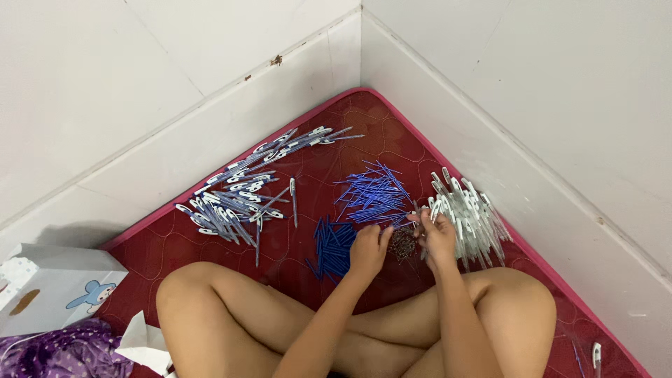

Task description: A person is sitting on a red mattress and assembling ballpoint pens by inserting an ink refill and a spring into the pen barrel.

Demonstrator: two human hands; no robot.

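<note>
Pen parts (434, 210) pinched in both hands' grip above red mattress (364, 119), white-walled corner.

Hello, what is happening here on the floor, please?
A person sits cross-legged on a red mat in a corner. The left hand and right hand are close together, handling small pen parts above a little dark pile of springs. Around them lie finished pens, thin blue refills, short blue pieces and clear pen bodies. A white box stands at the left.
</note>
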